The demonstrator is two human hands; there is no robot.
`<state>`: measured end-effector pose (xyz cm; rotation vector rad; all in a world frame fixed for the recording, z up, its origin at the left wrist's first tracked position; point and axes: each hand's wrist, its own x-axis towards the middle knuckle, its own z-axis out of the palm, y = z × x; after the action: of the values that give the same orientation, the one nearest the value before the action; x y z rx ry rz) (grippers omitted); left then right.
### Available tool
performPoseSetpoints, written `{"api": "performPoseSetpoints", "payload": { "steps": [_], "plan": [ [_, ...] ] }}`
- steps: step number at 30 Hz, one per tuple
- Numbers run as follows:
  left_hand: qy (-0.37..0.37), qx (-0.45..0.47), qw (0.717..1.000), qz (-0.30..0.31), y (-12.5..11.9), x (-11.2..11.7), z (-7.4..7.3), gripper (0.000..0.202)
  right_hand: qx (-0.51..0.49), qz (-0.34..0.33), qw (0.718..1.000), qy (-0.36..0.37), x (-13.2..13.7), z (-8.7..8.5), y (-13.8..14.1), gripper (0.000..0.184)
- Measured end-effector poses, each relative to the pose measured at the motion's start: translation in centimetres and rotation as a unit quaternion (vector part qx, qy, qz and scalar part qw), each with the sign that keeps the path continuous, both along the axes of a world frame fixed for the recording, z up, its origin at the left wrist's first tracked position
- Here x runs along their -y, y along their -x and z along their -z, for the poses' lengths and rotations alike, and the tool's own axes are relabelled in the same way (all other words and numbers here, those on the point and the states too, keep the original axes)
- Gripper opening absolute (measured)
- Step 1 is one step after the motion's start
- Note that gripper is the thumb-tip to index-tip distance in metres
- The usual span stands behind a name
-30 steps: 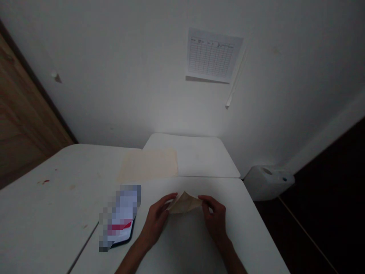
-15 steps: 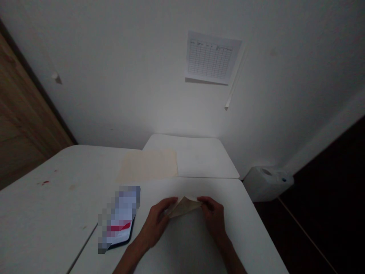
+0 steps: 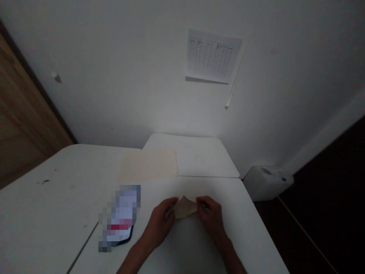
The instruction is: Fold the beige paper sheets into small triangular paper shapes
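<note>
Paper (image 3: 185, 208) over white table (image 3: 251, 228); printed sheet (image 3: 211, 57) on wall (image 3: 114, 76).

The piece of paper (image 3: 185, 208) is small, thin and dull beige, with a plain face and a slightly darker tone than the counter (image 3: 245, 228) around it. It is bent rather than flat: its far edge rises to a blunt point, sloping down from there to either side, while its near edge runs slantwise, a little higher toward the right. Its left end is pinched in the left hand (image 3: 159, 220), its right corner in the right hand (image 3: 211, 215) — both ends partly hidden by fingers (image 3: 172, 200). Whether it touches the counter cannot be told.
</note>
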<state>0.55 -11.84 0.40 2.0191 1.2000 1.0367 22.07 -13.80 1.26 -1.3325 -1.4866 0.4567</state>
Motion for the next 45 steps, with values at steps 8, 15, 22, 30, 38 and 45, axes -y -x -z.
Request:
{"api": "performPoseSetpoints", "payload": {
  "steps": [8,15,22,30,38,45],
  "plan": [
    [0.012,0.031,0.999,-0.001,-0.1,0.3,0.0,0.044,0.044,-0.022,0.999,-0.002,0.0,0.0,-0.1,0.025],
    [0.023,0.031,0.999,0.011,-0.4,0.5,-0.7,0.029,0.074,-0.037,0.996,0.020,0.1,0.3,0.1,0.017],
    [0.008,-0.001,1.000,-0.013,0.5,0.0,-0.1,0.042,0.080,-0.030,0.996,0.017,0.0,0.0,0.1,0.013],
    [-0.082,-0.062,0.995,0.019,0.5,-0.3,0.7,0.038,0.093,-0.045,0.995,0.007,0.2,0.3,0.2,0.016],
    [-0.114,-0.130,0.983,0.055,0.2,-0.4,0.8,0.045,0.139,-0.052,0.989,0.008,0.3,0.6,0.1,0.024],
    [-0.118,-0.109,0.985,0.058,0.1,-0.3,0.7,0.041,0.209,-0.068,0.976,-0.006,0.2,0.7,0.2,0.025]
  ]
}}
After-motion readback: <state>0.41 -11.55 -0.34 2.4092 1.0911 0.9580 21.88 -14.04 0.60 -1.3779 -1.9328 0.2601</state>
